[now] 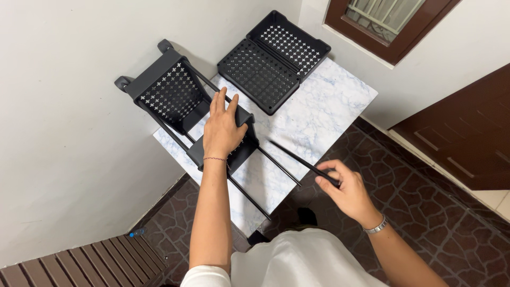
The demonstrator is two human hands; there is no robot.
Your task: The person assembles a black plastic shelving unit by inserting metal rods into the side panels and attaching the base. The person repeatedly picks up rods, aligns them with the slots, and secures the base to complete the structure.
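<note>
Head view: black rack (183,101) half-built, upper left.
Left hand (222,130) flat, fingers spread, on its shelf; right hand (345,191) pinches a thin black rod (297,158).

You have one view only, from the camera on your head. It looks steeply down over your chest at the marble-patterned table (319,114), close enough that your forearms fill the lower frame. It faces the corner where the white wall (64,133) meets the window (382,21).
</note>
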